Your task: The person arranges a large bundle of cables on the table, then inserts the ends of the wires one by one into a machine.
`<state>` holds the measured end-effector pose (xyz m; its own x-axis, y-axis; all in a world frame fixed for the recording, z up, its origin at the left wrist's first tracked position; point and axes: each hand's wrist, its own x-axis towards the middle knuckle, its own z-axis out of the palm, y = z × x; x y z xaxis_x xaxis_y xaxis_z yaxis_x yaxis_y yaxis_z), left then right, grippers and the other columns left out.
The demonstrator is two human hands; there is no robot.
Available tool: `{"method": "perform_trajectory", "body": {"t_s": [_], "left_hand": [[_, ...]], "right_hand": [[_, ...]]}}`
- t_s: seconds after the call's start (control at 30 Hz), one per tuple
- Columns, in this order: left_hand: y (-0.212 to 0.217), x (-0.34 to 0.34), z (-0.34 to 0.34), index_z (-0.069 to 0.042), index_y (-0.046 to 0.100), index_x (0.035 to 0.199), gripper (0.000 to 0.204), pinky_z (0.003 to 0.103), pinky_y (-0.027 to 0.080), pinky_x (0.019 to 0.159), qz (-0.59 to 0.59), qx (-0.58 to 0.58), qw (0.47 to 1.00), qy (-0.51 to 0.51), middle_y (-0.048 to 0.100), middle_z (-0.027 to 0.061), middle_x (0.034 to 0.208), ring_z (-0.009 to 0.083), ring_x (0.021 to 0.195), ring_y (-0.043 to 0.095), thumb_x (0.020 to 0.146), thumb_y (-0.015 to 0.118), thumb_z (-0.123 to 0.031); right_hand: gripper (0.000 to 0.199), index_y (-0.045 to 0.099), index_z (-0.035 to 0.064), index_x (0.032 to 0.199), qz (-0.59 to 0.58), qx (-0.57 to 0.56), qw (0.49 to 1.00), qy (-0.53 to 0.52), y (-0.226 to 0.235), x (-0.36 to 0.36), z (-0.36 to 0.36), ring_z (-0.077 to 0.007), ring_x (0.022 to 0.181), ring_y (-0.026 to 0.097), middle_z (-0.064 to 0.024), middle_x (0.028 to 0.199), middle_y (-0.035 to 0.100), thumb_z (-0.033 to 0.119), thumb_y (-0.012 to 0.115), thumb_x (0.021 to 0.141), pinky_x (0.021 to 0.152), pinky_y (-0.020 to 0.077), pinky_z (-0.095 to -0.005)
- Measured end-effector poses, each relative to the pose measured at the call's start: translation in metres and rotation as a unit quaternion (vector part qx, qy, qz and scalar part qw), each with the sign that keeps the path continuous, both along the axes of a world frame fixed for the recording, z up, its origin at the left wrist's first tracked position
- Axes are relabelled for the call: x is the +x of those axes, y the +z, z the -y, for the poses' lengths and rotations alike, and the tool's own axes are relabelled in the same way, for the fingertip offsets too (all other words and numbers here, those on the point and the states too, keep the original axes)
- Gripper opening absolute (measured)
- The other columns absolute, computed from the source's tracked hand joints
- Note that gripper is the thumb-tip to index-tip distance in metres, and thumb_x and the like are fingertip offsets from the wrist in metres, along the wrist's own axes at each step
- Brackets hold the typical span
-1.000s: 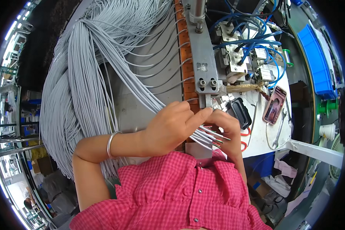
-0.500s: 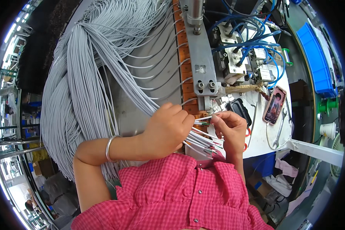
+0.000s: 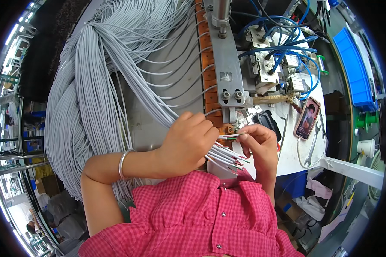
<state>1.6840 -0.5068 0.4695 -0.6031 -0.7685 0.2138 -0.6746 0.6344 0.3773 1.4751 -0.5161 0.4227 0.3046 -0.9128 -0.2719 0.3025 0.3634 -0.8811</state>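
Note:
My left hand [image 3: 188, 144] is closed in a fist around a bundle of grey cables [image 3: 152, 100]. The white cable ends [image 3: 224, 155] stick out to the right of the fist, and thin red, green and dark wires show at some tips. Thumb and forefinger of my right hand [image 3: 260, 144] pinch the tip of one cable [image 3: 230, 136] that stands apart from the rest. Just beyond my hands runs an orange-brown slotted strip [image 3: 209, 81], with single grey cables laid into it one after another. Its near end lies partly behind my fingers.
A large heap of grey cables [image 3: 99, 81] covers the left of the table. Beyond the strip stand a metal press bar [image 3: 227, 55] and valve blocks with blue air hoses [image 3: 287, 47]. A phone [image 3: 307, 118], a wrench [image 3: 314, 145] and a black case [image 3: 268, 124] lie at right.
My right fingers have shifted slightly right and down along the pinched cable, and its tip shows more between them. My left fist stays on the bundle.

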Motion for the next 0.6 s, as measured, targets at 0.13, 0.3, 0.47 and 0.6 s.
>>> {"method": "perform_trajectory", "body": {"t_s": [0.13, 0.3, 0.47, 0.6], "left_hand": [[0.004, -0.001, 0.000, -0.004, 0.052, 0.075, 0.021, 0.035, 0.034, 0.062, -0.013, -0.004, 1.000, -0.003, 0.046, 0.0073, 0.069, 0.0249, 0.069, 0.045, 0.059, 0.061, -0.013], [0.001, 0.000, -0.001, -0.004, 0.052, 0.076, 0.022, 0.035, 0.033, 0.062, -0.005, 0.015, 1.000, 0.006, 0.046, 0.0072, 0.070, 0.0246, 0.070, 0.045, 0.059, 0.062, -0.012], [-0.003, -0.002, 0.000, -0.003, 0.052, 0.076, 0.024, 0.035, 0.035, 0.066, 0.006, -0.014, 1.000, -0.027, 0.047, 0.0072, 0.070, 0.0243, 0.072, 0.046, 0.055, 0.061, -0.008], [-0.005, -0.002, 0.001, -0.003, 0.052, 0.076, 0.025, 0.035, 0.036, 0.069, -0.008, -0.045, 0.998, -0.034, 0.047, 0.0071, 0.070, 0.0241, 0.073, 0.047, 0.053, 0.060, -0.005]], "right_hand": [[0.009, 0.062, -0.0048, 0.086, 0.113, -0.023, 0.986, 0.120, -0.010, -0.001, -0.004, -0.0054, 0.049, 0.050, -0.0059, 0.068, 0.062, -0.003, 0.063, 0.077, 0.041, 0.0380, -0.0174], [0.008, 0.062, -0.0042, 0.084, -0.062, -0.076, 0.995, -0.025, 0.001, 0.001, -0.005, -0.0053, 0.050, 0.051, -0.0056, 0.067, 0.061, -0.002, 0.064, 0.077, 0.042, 0.0384, -0.0177], [0.003, 0.061, -0.0027, 0.078, 0.004, -0.038, 0.999, -0.003, -0.009, -0.004, -0.001, -0.0050, 0.050, 0.051, -0.0045, 0.065, 0.060, -0.001, 0.063, 0.078, 0.042, 0.0380, -0.0177], [0.007, 0.056, -0.0011, 0.078, -0.106, -0.046, 0.993, -0.004, -0.015, 0.000, 0.002, -0.0042, 0.047, 0.046, -0.0024, 0.063, 0.056, 0.003, 0.061, 0.081, 0.040, 0.0347, -0.0179]]}}
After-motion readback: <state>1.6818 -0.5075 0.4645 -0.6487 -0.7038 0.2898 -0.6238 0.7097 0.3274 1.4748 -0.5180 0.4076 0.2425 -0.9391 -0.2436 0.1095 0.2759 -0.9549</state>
